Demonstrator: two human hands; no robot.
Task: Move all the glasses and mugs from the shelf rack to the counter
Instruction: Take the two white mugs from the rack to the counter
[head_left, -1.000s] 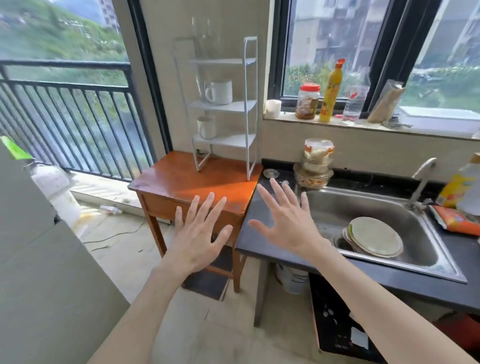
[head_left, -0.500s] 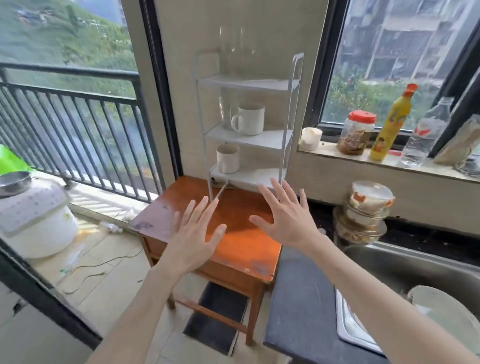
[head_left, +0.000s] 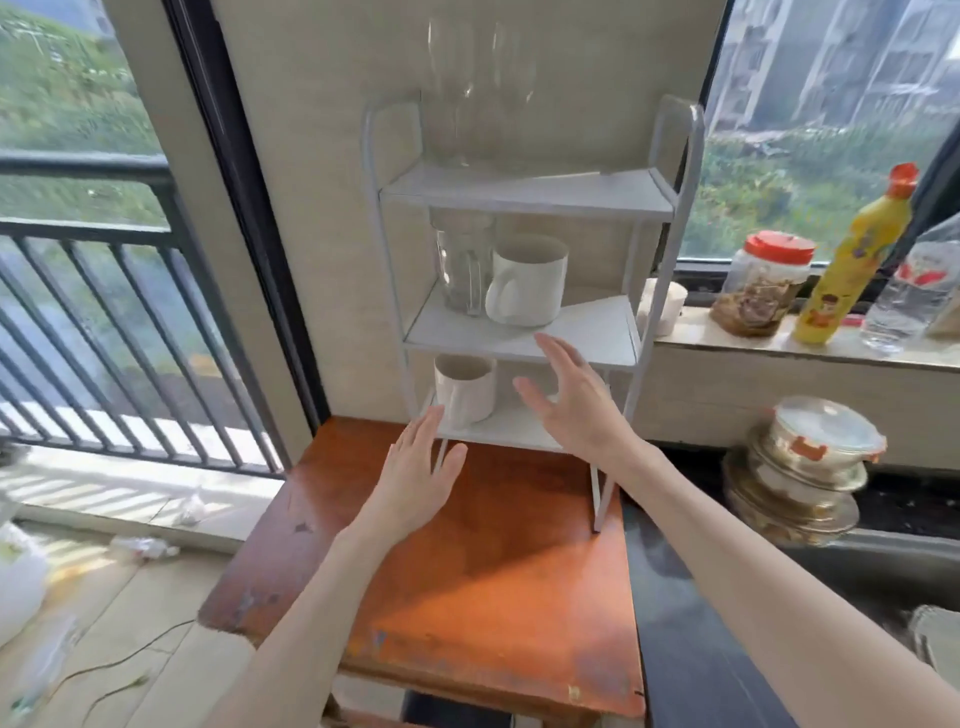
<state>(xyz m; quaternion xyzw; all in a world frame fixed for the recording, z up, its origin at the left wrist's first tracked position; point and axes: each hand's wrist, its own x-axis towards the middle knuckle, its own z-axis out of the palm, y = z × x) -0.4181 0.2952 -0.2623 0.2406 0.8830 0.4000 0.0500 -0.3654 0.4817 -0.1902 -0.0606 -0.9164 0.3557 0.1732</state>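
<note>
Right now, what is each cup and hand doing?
Left hand: open, holding nothing.
Right hand: open, holding nothing.
Lower mug: upright, bottom shelf.
Big mug: upright, middle shelf.
Glass mug: upright, beside the big mug.
Tall glasses: upright, top shelf.

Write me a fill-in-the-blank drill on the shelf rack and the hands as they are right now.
1. The white mug stands on the ____ shelf beside a clear glass.
2. The rack stands on an orange ____ table.
3. Both hands, left hand and right hand, hold ____.
4. The small mug sits on the ____ shelf.

Missing: middle; wooden; nothing; bottom
</note>
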